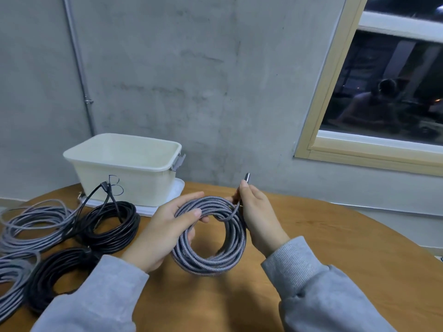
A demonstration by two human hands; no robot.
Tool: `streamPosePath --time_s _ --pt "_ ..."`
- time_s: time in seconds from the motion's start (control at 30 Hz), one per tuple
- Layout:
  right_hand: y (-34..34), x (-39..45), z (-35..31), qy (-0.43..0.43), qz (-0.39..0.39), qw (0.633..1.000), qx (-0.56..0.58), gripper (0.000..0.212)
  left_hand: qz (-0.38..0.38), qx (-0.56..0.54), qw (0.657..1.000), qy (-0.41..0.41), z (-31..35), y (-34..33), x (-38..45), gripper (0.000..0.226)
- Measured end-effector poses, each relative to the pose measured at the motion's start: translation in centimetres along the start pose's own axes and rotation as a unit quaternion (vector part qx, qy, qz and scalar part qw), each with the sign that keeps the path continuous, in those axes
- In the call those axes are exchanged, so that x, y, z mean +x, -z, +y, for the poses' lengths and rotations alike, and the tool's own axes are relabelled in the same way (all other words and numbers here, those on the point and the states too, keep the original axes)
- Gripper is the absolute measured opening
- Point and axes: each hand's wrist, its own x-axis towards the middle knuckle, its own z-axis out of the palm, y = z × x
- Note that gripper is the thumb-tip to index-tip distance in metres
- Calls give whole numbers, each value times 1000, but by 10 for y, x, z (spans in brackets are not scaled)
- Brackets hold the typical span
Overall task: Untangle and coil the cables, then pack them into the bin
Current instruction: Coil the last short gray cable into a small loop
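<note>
A coiled grey braided cable hangs above the wooden table. My left hand grips the coil's upper left, thumb over the strands. My right hand pinches the cable's loose end, whose metal plug sticks up above my fingers; that end wraps once around the coil's top. The cream bin stands open behind on its white lid, left of centre. Its inside is hidden from here.
On the table's left lie two black cable coils and loose grey cable bundles. A concrete wall with a pipe rises behind the table, and a window sits at the right.
</note>
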Motion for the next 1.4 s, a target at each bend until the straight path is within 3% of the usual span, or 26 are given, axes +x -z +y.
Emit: streamPosePath --time_s 0.2,0.33,0.4,0.53,0.67,0.73,0.8,1.0,1.2,1.4 --pt "-22 30 9 24 -58 984 -169 34 101 25 995 7 -8 28 13 33" --pt "-42 60 4 48 -44 995 -81 25 178 31 984 7 -9 59 22 34" --pt "-52 81 3 117 -26 984 -134 22 216 28 976 -1 -7 79 24 34" --pt "-77 120 10 226 -112 906 -341 38 271 6 962 -24 0 113 19 35" --pt "-108 145 22 278 -209 781 -519 55 299 4 953 -38 6 135 13 37" --pt "-119 151 29 273 -221 731 -585 58 307 15 951 -41 8 143 12 39" --pt "-127 154 35 291 -211 707 -610 57 311 27 949 -37 8 145 11 40" --pt "-140 152 35 326 -144 669 -652 40 303 64 950 -45 11 136 8 43" --pt "-124 146 39 364 -108 681 -627 29 288 72 952 -68 19 131 5 41" --pt "-64 139 24 381 -64 695 -606 23 286 48 951 -108 27 116 14 40"
